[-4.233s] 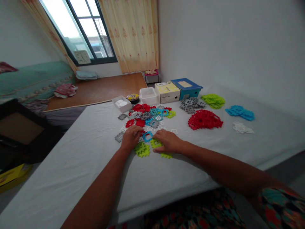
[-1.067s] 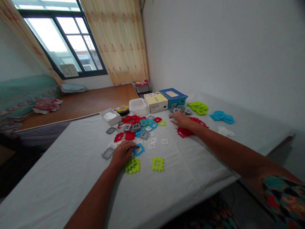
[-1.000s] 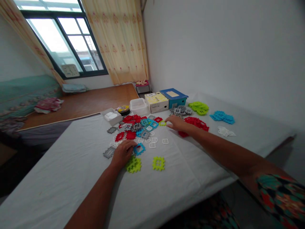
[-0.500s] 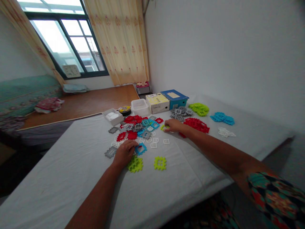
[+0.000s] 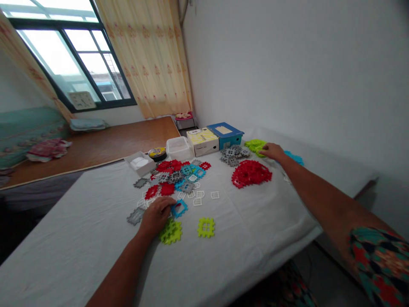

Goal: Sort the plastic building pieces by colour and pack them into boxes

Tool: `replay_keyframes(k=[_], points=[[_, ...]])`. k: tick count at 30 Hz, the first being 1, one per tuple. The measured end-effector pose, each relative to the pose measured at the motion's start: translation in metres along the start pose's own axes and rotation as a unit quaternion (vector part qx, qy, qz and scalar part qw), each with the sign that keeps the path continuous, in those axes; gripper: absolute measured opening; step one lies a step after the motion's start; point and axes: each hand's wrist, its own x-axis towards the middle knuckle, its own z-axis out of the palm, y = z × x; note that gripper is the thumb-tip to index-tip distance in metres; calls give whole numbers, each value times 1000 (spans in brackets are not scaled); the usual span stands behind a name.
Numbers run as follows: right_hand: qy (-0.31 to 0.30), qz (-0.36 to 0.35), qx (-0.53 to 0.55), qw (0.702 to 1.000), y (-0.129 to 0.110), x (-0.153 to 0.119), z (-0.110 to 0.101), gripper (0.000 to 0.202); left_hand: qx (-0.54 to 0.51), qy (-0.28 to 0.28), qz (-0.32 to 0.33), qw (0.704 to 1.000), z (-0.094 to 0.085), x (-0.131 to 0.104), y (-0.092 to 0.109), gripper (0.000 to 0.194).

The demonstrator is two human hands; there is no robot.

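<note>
Touching a lime-green pile of flat plastic pieces [image 5: 254, 146]

The pile is lying on the white cloth [image 5: 239, 247], near a grey pile of flat plastic pieces [image 5: 234, 153]. A bare right hand [image 5: 273, 151] is reaching the green edge. Going softly and low should be best, so nothing is sliding. Its fingers are bending, a little open; I cannot tell if they are gripping a piece. The bare left hand [image 5: 156, 215] is resting with curled fingers by a blue square plastic frame [image 5: 182, 213]; whether it is holding anything is not showing.
</note>
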Motion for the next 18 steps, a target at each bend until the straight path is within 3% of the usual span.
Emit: replay_keyframes(k=[6,11,13,15,18], points=[[-15,28,-31,999,19,-1,9,31,-5,1,-11,1000,-3,0,1,26],[2,42,-56,998,4,15,21,32,-23,2,-22,999,-4,-1,2,27],[-2,-26,-36,999,-18,10,27,32,-36,12,-34,999,-3,-1,2,26],[-37,-137,16,990,-50,-7,36,30,-52,31,-51,997,-2,-1,3,26],[-130,-290,110,942,-105,-59,48,26,-75,70,-84,991,-2,-1,4,27]])
